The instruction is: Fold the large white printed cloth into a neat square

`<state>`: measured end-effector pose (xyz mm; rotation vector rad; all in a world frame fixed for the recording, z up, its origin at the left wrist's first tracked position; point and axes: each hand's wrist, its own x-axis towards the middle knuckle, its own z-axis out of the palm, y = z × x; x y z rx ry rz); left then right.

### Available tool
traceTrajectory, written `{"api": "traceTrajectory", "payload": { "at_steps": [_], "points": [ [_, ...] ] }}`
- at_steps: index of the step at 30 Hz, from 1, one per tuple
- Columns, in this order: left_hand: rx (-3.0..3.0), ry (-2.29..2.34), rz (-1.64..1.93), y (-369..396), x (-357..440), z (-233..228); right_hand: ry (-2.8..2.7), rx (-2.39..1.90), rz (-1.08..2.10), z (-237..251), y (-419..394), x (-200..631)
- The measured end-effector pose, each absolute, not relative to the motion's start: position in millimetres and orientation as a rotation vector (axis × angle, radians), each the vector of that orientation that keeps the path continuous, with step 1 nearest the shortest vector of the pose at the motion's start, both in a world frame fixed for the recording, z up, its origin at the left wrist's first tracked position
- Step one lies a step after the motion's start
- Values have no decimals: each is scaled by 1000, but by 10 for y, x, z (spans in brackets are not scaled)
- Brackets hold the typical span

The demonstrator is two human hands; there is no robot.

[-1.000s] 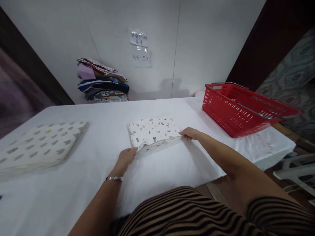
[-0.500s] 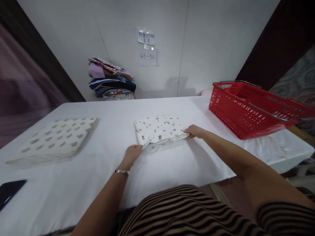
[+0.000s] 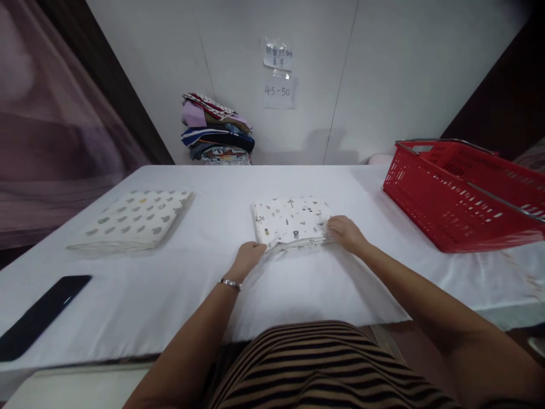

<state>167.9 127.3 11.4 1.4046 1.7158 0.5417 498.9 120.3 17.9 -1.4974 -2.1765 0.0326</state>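
Note:
A folded white cloth (image 3: pixel 293 218) with small printed figures lies in the middle of the white-covered table. Its near edge shows several layers, slightly rumpled toward the left. At the near left corner, my left hand (image 3: pixel 249 258) is closed, pinching the edge between thumb and fingers. My right hand (image 3: pixel 347 233) is at the near right corner with its fingers curled over the edge; the thumb is hard to see. To the left lies another folded cloth (image 3: pixel 131 218), cream with rows of grey shapes, apart from both hands.
A red plastic basket (image 3: pixel 451 210) with metal handles stands on the table's right side. A dark phone-like slab (image 3: pixel 42 315) lies at the near left. Behind the table's far edge, a stack of folded fabrics (image 3: pixel 217 130) rests against the wall, left of two paper signs (image 3: pixel 279 91).
The view has swung left, so everything sits further right and more of the dark slab shows. My right hand's fingers have shifted further over the cloth's corner; my left keeps its pinch.

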Motion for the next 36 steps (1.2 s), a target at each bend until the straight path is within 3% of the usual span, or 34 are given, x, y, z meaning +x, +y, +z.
{"api": "traceTrajectory", "payload": {
  "at_steps": [5,11,19,28,33,36],
  "points": [
    [1377,1692,563,1301,1655,49,-2422,-1133,80,108,1259,4702],
    [1347,1660,586,1311,1629,-14,-2392,-1186,30,-81,1283,4809],
    [1360,1678,579,1295,1636,3,-2412,-1238,98,16,1189,4746],
    [1455,1702,518,1260,1596,78,-2554,-1270,-167,-356,1062,4743],
    [1895,1923,628,1240,1747,362,-2553,-1252,-197,-394,1105,4760],
    [2463,1667,769,1284,1973,353,-2557,-1246,-187,-412,1105,4767]
  ]
}}
